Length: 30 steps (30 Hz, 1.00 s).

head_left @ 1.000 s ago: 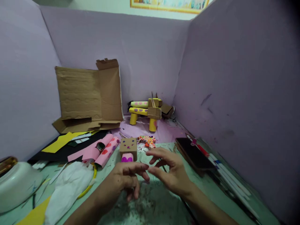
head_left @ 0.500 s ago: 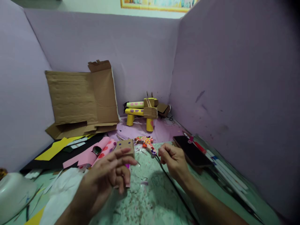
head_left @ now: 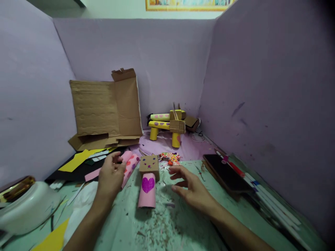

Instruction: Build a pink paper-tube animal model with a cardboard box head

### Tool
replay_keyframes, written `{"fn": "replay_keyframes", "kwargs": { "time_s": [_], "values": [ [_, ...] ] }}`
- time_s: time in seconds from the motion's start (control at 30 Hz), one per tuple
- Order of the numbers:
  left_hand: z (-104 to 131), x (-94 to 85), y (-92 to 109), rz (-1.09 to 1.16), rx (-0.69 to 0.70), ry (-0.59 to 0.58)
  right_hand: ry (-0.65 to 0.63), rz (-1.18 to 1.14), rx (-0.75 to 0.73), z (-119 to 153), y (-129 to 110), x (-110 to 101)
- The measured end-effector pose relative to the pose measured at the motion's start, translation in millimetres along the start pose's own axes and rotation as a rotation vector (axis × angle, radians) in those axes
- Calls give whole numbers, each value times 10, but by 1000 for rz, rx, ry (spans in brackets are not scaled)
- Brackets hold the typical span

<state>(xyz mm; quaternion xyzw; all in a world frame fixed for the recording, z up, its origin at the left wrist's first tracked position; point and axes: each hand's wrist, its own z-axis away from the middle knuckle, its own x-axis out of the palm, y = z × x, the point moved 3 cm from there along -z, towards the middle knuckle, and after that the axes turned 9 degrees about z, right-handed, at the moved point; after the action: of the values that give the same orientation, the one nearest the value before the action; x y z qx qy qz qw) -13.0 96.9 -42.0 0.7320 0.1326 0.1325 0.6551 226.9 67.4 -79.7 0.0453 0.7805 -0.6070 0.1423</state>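
A small cardboard box head [head_left: 149,165] with a drawn face stands mid-table, joined to or touching a pink paper tube [head_left: 147,195] that bears a purple heart. My left hand [head_left: 110,179] is left of it, over the pink paper, fingers loosely curled and apart, with nothing seen in them. To the right, my right hand [head_left: 192,190] hovers with spread fingers and holds nothing. Just beyond its fingertips lies a glue gun [head_left: 169,157] with a colourful floral pattern. A dotted pink roll [head_left: 131,169] lies between my left hand and the box head.
A yellow giraffe-like cardboard figure [head_left: 167,124] stands at the back. An opened cardboard box [head_left: 107,108] leans on the left wall. A phone [head_left: 227,172] and several pens [head_left: 272,198] line the right side. A white bowl [head_left: 31,207] stands at left.
My left hand has drawn back leftward, uncovering the tube with the heart. My right hand has opened from a closed shape near the glue gun's cord. The view has shifted left.
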Motion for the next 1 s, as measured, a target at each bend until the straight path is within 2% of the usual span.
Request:
{"fn": "replay_keyframes", "kwargs": {
  "time_s": [0.1, 0.2, 0.27, 0.4, 0.5, 0.63, 0.73, 0.83, 0.93, 1.0],
  "values": [
    [-48, 89, -185, 53, -234, -125, 58, -219, 135, -85, 77, 4],
    [-1, 243, -332, 112, -358, -264, 42, -372, 368, -205, 102, 105],
    [36, 325, -403, 131, -391, -325, -19, -410, 464, -297, 71, 214],
    [63, 382, -465, 119, -360, -347, -88, -400, 506, -429, -4, 369],
    [94, 379, -403, 143, -285, -355, -65, -396, 493, -418, -35, 365],
    [236, 390, -188, 203, -146, -382, -9, -407, 415, -296, -84, 267],
    [390, 426, -26, 153, -34, -444, 37, -470, 318, -201, -142, 192],
    [507, 455, 76, 114, 55, -516, 38, -577, 290, -144, -188, 140],
    [533, 435, 82, 90, 51, -492, 18, -631, 236, -137, -242, 74],
    [521, 424, 23, 91, -13, -480, 70, -632, 162, -145, -279, -7]
  ]
}}
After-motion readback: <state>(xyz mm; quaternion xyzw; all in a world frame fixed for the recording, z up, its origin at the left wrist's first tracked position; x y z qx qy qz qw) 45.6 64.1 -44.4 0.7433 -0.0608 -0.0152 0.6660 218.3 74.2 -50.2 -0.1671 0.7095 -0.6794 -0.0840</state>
